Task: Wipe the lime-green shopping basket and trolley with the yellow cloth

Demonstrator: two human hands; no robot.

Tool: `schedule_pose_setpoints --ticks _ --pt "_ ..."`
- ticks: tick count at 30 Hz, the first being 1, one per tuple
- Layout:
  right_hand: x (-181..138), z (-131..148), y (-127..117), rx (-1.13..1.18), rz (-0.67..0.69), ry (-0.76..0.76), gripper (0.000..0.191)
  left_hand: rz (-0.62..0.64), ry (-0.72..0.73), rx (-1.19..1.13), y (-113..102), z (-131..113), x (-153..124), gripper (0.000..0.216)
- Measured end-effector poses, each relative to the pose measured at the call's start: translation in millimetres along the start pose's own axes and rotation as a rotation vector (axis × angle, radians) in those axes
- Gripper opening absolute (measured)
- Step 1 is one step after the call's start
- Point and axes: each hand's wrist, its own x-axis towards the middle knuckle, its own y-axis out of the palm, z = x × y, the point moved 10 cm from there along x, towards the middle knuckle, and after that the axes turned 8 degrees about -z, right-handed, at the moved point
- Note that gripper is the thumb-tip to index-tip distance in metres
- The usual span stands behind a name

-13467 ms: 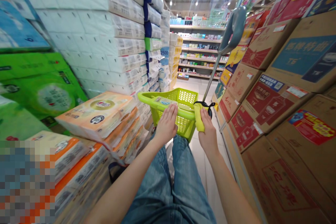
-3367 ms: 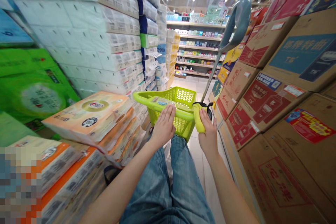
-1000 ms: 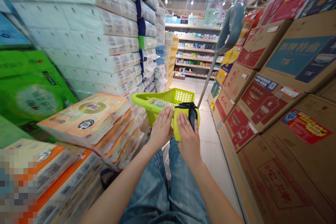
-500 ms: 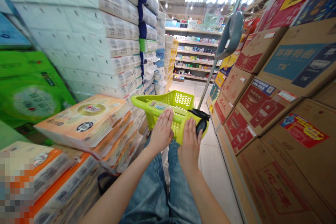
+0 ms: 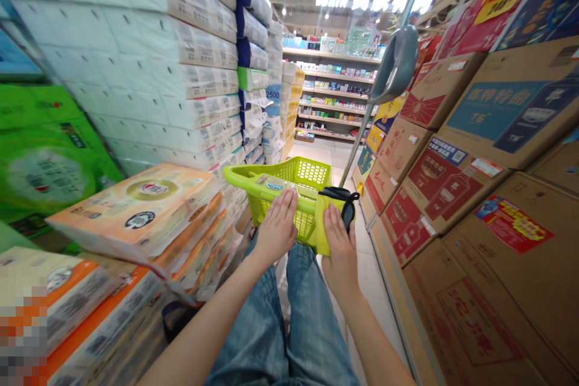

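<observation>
A yellow-green plastic shopping basket (image 5: pixel 257 200) with a mesh far wall stands in front of my knees. A long metal pull handle with a grey grip (image 5: pixel 393 66) rises above it on the right. My left hand (image 5: pixel 277 226) lies over the near rim, its fingers stretched out close together; its palm side is hidden. My right hand (image 5: pixel 339 250) holds a small yellow pouch (image 5: pixel 321 226) with a black top edge and a dark oval part, beside the basket's right end. The pouch's contents are not visible.
White tissue packs (image 5: pixel 136 66) stand in a tall stack on the left, with orange tissue packs (image 5: pixel 154 196) low and near. Cardboard cartons (image 5: pixel 506 217) line the right side. A pale floor aisle (image 5: pixel 328 148) leads to stocked shelves (image 5: pixel 335 75) at the back.
The pouch is turned more upright, and my right hand has shifted slightly to the right and down with it. My left hand stays on the basket rim. The view has swung slightly.
</observation>
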Motion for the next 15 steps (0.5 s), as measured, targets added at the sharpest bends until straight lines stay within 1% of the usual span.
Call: schedule_pose_setpoints --ticks 3,5,6,8,12,15 --pt "13 -37 -6 0.082 -0.064 0.113 0.091 -0.007 -0.008 0.015 0 1 0 0.09" --pt "21 -47 -6 0.117 -0.087 0.142 0.092 -0.005 -0.009 0.012 0 1 0 0.091" --pt "22 -45 -5 0.112 -0.098 0.143 0.092 -0.006 -0.008 0.007 0 1 0 0.091" --pt "19 -32 -4 0.051 -0.115 0.13 0.091 -0.007 -0.008 -0.006 -1 0 0 0.091" --pt "7 16 6 -0.087 -0.09 0.052 0.084 -0.004 -0.014 -0.03 -1 1 0 0.09" --pt "16 41 19 -0.106 -0.038 -0.015 0.077 0.006 -0.009 -0.04 -1 1 0 0.09"
